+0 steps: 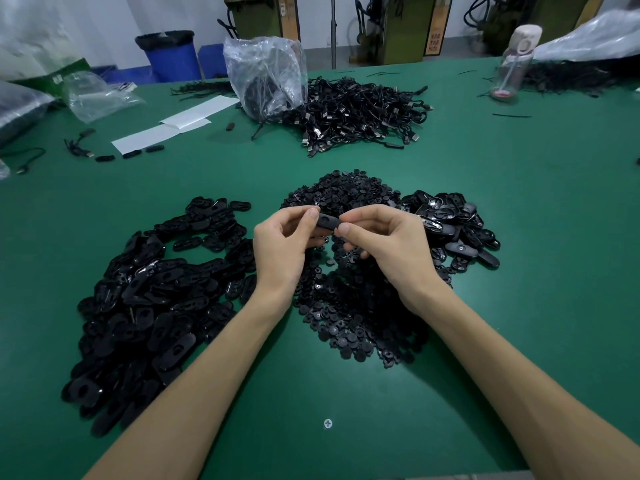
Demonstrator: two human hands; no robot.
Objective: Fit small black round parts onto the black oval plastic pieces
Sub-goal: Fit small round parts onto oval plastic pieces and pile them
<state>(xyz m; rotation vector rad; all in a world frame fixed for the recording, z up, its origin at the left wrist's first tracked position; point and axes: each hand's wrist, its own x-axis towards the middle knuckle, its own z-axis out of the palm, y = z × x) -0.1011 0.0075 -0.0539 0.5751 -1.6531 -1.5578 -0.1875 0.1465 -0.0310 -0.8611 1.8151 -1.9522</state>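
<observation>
Both hands hold one black oval plastic piece [327,221] above the middle of the green table [536,237]. My left hand [284,245] pinches its left end between thumb and fingers. My right hand [384,242] pinches its right end. Under the hands lies a heap of small black round parts [349,306]. A large pile of black oval pieces [149,299] spreads to the left. A smaller pile of oval pieces [453,226] sits to the right. Whether a round part sits in the held piece is not visible.
A heap of black cables [356,116] and a clear plastic bag [266,74] lie at the back centre. White paper sheets [173,124] lie back left. A water bottle [514,60] stands back right. A screw head [328,423] shows in the table near me.
</observation>
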